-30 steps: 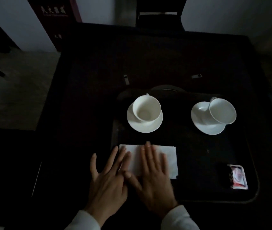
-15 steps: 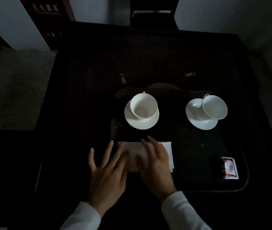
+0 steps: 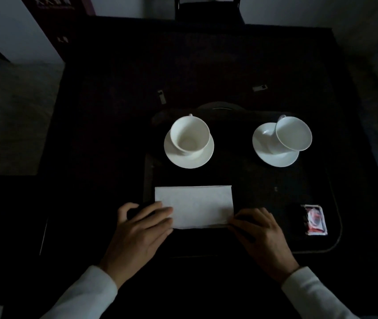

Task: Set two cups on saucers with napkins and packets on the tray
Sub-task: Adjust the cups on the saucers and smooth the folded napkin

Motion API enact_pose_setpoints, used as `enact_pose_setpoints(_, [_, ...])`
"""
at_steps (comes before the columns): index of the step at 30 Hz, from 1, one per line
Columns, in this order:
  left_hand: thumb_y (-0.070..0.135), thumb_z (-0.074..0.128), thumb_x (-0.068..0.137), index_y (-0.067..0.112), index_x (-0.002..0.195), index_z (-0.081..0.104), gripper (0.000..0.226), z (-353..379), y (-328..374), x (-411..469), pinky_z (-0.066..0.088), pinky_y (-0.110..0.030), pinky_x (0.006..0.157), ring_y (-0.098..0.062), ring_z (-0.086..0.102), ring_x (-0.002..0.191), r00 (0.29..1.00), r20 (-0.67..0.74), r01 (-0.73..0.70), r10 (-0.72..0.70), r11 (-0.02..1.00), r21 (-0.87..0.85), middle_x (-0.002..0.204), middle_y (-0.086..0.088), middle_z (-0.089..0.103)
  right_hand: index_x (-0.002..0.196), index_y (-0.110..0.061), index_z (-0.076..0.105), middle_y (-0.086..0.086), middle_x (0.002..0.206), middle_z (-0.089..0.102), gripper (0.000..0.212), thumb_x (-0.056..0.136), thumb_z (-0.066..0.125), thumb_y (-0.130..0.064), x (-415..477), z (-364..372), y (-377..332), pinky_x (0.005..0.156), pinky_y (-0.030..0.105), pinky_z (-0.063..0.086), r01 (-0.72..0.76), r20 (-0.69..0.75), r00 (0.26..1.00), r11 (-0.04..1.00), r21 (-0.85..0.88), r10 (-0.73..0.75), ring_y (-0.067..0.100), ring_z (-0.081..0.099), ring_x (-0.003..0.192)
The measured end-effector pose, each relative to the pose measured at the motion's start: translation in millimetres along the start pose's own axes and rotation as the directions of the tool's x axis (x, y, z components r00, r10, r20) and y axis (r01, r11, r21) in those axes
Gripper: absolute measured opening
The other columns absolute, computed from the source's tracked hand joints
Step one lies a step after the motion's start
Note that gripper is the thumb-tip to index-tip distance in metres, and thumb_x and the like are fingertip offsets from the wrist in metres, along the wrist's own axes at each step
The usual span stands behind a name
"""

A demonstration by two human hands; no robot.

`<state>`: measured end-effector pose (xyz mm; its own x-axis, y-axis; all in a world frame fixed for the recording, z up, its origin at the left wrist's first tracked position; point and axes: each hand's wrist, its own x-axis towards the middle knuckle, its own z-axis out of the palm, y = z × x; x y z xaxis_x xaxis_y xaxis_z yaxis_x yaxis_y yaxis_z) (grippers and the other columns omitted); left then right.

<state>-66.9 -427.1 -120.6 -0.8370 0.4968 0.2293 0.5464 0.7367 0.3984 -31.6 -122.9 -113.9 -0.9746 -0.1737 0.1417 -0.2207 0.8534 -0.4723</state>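
A dark tray (image 3: 330, 240) is carried by the counter (image 3: 114, 111). A white napkin (image 3: 197, 206) is pinched at its near corners by the left hand (image 3: 142, 231) and, seemingly, the right hand (image 3: 259, 231). Two cups are seen far, a packet (image 3: 314, 219) near right

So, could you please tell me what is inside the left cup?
The left cup looks empty, its pale bottom visible. It sits upright on its saucer, whose centre beneath it is hidden.

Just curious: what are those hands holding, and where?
The white napkin: left hand at its near-left corner, right hand at its near-right corner.
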Motion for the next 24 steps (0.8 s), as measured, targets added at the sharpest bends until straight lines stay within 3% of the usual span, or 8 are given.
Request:
enact_pose_setpoints(6, [0.035, 0.066, 0.092, 0.025, 0.097, 0.077, 0.016, 0.5, 2.5, -1.6, 0.038, -0.049, 0.096, -0.007, 0.058, 0.125, 0.999, -0.040, -0.003, 0.004, 1.000, 0.020, 0.125, 0.014, 0.071, 0.095, -0.015, 0.081, 0.002, 0.097, 0.071, 0.023, 0.091, 0.064, -0.030, -5.8, -3.0, -3.6, 0.067, 0.042, 0.053, -0.010, -0.040, 0.999, 0.999, 0.042, 0.011, 0.025, 0.065, 0.081])
enact_pose_setpoints(9, [0.027, 0.061, 0.095, 0.020, 0.111, 0.076, 0.024, 3.0, 9.5, 10.4, 0.037, -0.047, 0.102, -0.009, 0.058, 0.128, 0.997, -0.070, 0.012, -0.009, 0.999, 0.043, 0.131, 0.008, 0.069, 0.107, -0.013, 0.078, 0.004, 0.109, 0.072, 0.026, 0.094, 0.062, -0.029, 7.0, 2.2, -22.7, 0.082, 0.041, 0.053, -0.007, -0.118, 0.993, 0.997, 0.074, 0.016, 0.024, 0.066, 0.096])
enact_pose_setpoints(11, [0.021, 0.055, 0.094, 0.016, 0.124, 0.071, 0.034, 5.9, 15.9, 22.2, 0.032, -0.046, 0.106, -0.011, 0.053, 0.134, 0.999, 0.005, 0.032, -0.032, 0.994, 0.102, 0.139, 0.003, 0.063, 0.127, -0.011, 0.069, 0.008, 0.131, 0.067, 0.039, 0.097, 0.055, -0.032, 25.1, 14.2, -50.0, 0.106, 0.045, 0.046, 0.052, -0.038, 0.998, 0.994, 0.093, -0.049, 0.026, 0.061, 0.124])
enact_pose_setpoints(14, [0.030, 0.047, 0.089, 0.014, 0.137, 0.061, 0.053, 8.8, 18.5, 31.6, 0.023, -0.049, 0.111, -0.019, 0.044, 0.142, 0.981, 0.177, 0.048, -0.083, 0.980, 0.193, 0.149, -0.003, 0.054, 0.155, -0.011, 0.037, 0.006, 0.164, 0.031, 0.065, 0.104, 0.030, -0.051, 46.9, 38.8, -87.2, 0.126, 0.046, 0.014, 0.058, 0.244, 0.967, 0.996, 0.074, -0.074, 0.021, 0.021, 0.155])
enact_pose_setpoints(16, [0.035, 0.043, 0.090, 0.016, 0.142, 0.057, 0.057, 8.3, 15.2, 30.9, 0.020, -0.054, 0.115, -0.021, 0.038, 0.145, 0.964, 0.233, 0.068, -0.127, 0.967, 0.245, 0.152, -0.003, 0.051, 0.161, -0.012, 0.018, 0.002, 0.169, 0.009, 0.077, 0.100, 0.017, -0.061, 55.2, 51.1, -93.3, 0.127, 0.046, 0.000, -0.003, 0.346, 0.938, 0.999, 0.039, -0.011, 0.016, -0.001, 0.157])
enact_pose_setpoints(19, [0.043, 0.038, 0.094, 0.018, 0.144, 0.055, 0.058, 9.1, 12.8, 28.6, 0.021, -0.068, 0.113, -0.023, 0.039, 0.145, 0.954, 0.250, 0.086, -0.165, 0.950, 0.299, 0.156, -0.001, 0.045, 0.162, -0.014, 0.008, 0.000, 0.169, -0.002, 0.089, 0.095, 0.014, -0.073, 54.9, 57.6, -82.8, 0.125, 0.049, -0.009, 0.004, 0.386, 0.923, 0.998, -0.057, 0.018, 0.015, -0.013, 0.155])
enact_pose_setpoints(24, [0.059, 0.031, 0.096, 0.019, 0.153, 0.040, 0.070, 12.1, 6.9, 28.6, 0.012, -0.069, 0.116, -0.021, 0.031, 0.149, 0.946, 0.235, 0.121, -0.224, 0.914, 0.386, 0.162, -0.003, 0.034, 0.162, -0.015, 0.012, 0.005, 0.169, 0.001, 0.089, 0.095, 0.019, -0.074, 40.0, 41.4, -36.7, 0.124, 0.058, 0.001, -0.043, 0.338, 0.931, 0.960, -0.275, 0.138, 0.023, -0.002, 0.156])
